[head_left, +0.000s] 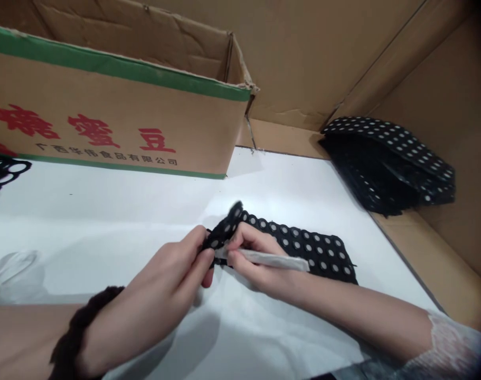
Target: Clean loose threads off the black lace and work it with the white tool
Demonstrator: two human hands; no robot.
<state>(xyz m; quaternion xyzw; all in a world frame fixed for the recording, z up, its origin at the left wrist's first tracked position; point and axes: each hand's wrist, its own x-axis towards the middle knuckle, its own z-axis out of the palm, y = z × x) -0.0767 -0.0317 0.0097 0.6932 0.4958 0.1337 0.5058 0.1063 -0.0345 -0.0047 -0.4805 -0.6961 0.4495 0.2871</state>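
A black sheet dotted with rows of round grey discs (317, 245) lies on the white table, its left end bent upward. My left hand (172, 274) pinches that raised end between thumb and fingers. Close beside it, my right hand (256, 253) is closed around a slim, pale, pen-like tool (282, 260). The tool's tip points left and meets the sheet near my left thumb. I cannot make out the exact kind of tool. My right hand hides part of the sheet's middle.
A large open cardboard box (117, 116) with a green rim and red lettering stands behind on the left. More black dotted sheets (386, 163) are stacked at the right. A black piece with ring-shaped holes (5, 171) lies far left, above a clear plastic bag (14, 269). Cardboard walls (303, 58) border the table (105, 221).
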